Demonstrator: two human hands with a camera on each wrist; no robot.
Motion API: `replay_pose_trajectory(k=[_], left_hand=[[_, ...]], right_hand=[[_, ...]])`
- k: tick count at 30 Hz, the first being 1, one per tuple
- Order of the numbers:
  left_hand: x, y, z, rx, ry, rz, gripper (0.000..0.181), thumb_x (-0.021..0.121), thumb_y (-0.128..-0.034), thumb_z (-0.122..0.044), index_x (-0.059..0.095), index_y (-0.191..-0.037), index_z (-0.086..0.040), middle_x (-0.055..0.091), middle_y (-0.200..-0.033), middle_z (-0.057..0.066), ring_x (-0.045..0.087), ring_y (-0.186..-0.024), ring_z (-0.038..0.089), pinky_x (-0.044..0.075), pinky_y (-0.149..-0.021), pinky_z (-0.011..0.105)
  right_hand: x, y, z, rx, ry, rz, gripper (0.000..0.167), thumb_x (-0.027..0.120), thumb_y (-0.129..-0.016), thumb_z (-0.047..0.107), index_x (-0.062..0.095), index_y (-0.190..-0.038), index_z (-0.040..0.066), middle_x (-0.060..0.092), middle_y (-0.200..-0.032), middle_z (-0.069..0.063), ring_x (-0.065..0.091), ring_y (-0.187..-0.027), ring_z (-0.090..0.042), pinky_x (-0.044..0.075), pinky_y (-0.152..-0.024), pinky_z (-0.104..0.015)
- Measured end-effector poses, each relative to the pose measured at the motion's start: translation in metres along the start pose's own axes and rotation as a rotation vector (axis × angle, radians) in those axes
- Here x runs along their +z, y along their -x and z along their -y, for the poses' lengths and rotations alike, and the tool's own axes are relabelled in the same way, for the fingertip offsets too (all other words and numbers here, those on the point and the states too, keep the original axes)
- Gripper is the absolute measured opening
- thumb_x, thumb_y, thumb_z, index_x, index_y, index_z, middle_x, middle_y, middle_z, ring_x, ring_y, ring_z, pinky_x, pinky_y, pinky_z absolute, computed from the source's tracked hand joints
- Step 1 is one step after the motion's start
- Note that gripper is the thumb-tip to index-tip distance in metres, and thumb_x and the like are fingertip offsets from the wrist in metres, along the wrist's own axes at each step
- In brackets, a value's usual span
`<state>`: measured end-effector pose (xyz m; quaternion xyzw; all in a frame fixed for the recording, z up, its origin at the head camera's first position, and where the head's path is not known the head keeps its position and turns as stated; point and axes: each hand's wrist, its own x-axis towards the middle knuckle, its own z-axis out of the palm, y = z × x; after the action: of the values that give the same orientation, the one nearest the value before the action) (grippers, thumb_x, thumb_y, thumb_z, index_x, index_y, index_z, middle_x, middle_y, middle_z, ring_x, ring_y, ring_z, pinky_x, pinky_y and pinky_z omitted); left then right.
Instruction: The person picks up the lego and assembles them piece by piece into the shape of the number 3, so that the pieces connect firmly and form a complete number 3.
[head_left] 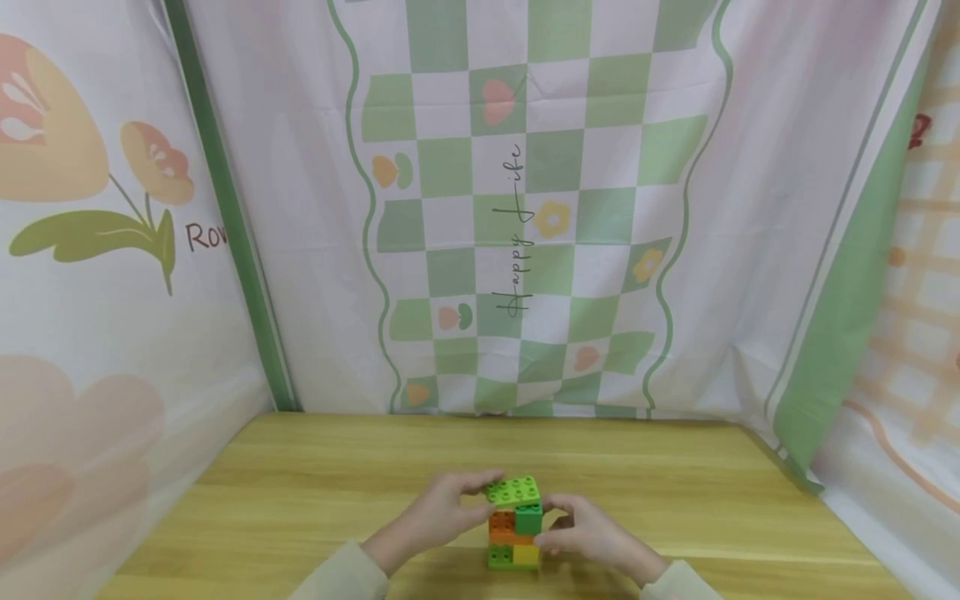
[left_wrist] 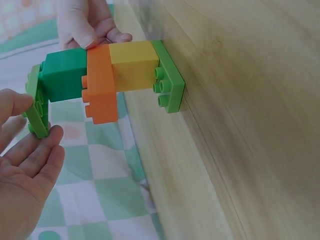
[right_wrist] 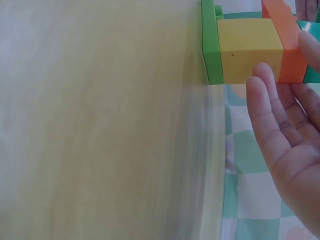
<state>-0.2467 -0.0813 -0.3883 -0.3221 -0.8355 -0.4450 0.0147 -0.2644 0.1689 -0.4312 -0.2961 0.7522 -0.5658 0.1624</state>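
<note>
A small tower of toy building bricks stands upright on the table. From the bottom it has a light green plate (left_wrist: 172, 87), a yellow brick (left_wrist: 134, 65), an orange plate (left_wrist: 104, 85) and a dark green brick (left_wrist: 64, 74). My left hand (head_left: 450, 507) pinches another light green plate (head_left: 513, 492) between thumb and fingers at the tower's top. This plate sits slightly askew over the dark green brick; whether it is pressed on, I cannot tell. From the right side my right hand (head_left: 588, 532) holds the tower, its thumb at the orange plate and dark green brick.
The wooden table (head_left: 330, 467) reaches back to a hanging cloth (head_left: 555, 275) with green and white checks. Printed cloths also hang at the left (head_left: 90, 317) and right (head_left: 907, 333) sides.
</note>
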Motion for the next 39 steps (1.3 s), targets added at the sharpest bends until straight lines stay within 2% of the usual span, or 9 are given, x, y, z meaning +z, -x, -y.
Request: replay_pose_trajectory(k=[6,16,28,39], left_hand=[[0.0028,0.0001,0.0007,0.129,-0.063,0.024,0.039,0.063,-0.0861,-0.01,0.058,-0.125,-0.011,0.057,-0.122,-0.002,0.054,-0.109,0.013,0.046,-0.089,0.032],[0.003,-0.0012,-0.0008,0.235,-0.273,0.057,0.036,0.06,-0.0868,-0.008,0.06,-0.122,-0.012,0.058,-0.12,0.004,0.056,-0.104,0.014,0.047,-0.083,0.022],[0.0024,-0.0023,-0.0038,0.237,-0.355,0.1,0.036,0.057,-0.0891,-0.011,0.058,-0.125,-0.013,0.055,-0.116,0.001,0.054,-0.096,0.007,0.048,-0.075,0.018],[-0.0031,-0.0075,-0.0049,0.299,-0.404,0.156,0.036,0.06,-0.0892,-0.01,0.058,-0.125,-0.012,0.056,-0.112,0.001,0.054,-0.094,0.005,0.047,-0.074,0.015]], right_hand=[[0.0002,0.0003,0.0003,0.0,-0.004,0.001,0.036,0.065,-0.084,0.009,0.055,-0.116,-0.005,0.056,-0.1,-0.012,0.062,-0.078,-0.025,0.053,-0.064,-0.031],[-0.0001,-0.0004,0.0005,0.017,-0.032,0.007,0.039,0.065,-0.085,0.009,0.053,-0.12,-0.004,0.056,-0.102,-0.013,0.062,-0.078,-0.025,0.053,-0.064,-0.03],[-0.0008,-0.0002,0.001,0.028,-0.032,0.008,0.04,0.065,-0.084,0.008,0.053,-0.119,-0.006,0.055,-0.102,-0.012,0.061,-0.077,-0.024,0.053,-0.064,-0.03],[-0.0011,-0.0002,0.0016,0.044,-0.049,0.018,0.044,0.065,-0.085,0.009,0.049,-0.121,-0.01,0.054,-0.105,-0.019,0.061,-0.076,-0.022,0.053,-0.065,-0.032]])
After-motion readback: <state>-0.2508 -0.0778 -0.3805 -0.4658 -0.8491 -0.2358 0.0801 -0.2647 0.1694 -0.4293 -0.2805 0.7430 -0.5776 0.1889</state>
